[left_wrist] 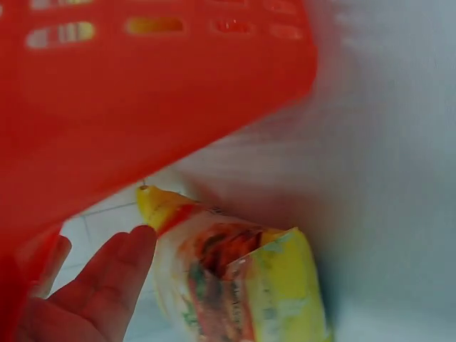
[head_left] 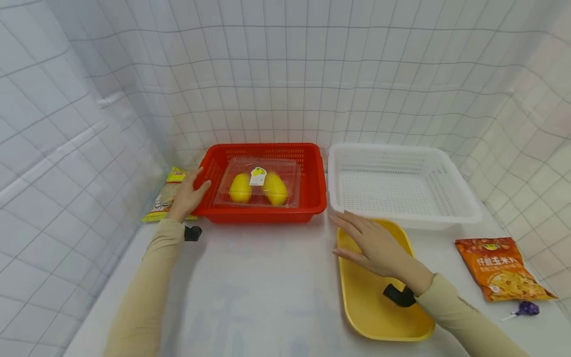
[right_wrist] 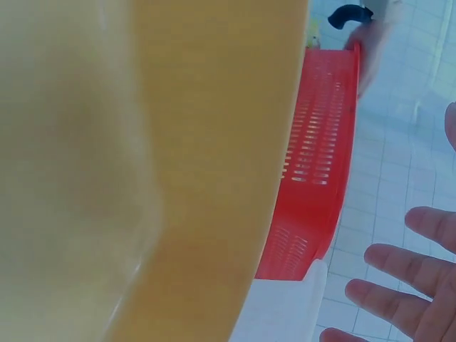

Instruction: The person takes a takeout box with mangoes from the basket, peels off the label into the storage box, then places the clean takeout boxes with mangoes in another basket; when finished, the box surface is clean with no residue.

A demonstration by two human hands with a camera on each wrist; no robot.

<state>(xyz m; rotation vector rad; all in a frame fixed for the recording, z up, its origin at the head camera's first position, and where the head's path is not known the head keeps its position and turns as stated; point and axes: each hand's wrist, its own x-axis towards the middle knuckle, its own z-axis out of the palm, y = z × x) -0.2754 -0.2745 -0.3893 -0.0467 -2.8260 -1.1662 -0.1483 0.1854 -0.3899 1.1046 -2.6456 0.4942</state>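
My left hand (head_left: 188,196) is at the left rim of a red plastic basket (head_left: 258,217), its thumb spread apart from the fingers. In the left wrist view, extended fingers (left_wrist: 117,274) show beside the red wall; whether they touch it I cannot tell. Inside the basket lies a clear lidded box (head_left: 292,191) with two yellow fruits and a label. Beyond that hand, a yellow-edged food packet (head_left: 167,196) is partly covered. Over a yellow tray (head_left: 370,307) my right hand (head_left: 374,245) hovers, fingers extended and holding nothing, also visible in the right wrist view.
A white perforated basket (head_left: 379,183) stands right of the red one, behind the yellow tray. At the far right lie an orange snack bag (head_left: 501,270) and a purple-wrapped lollipop (head_left: 528,308). White grid-patterned sheeting (head_left: 276,74) surrounds the white table (head_left: 263,287).
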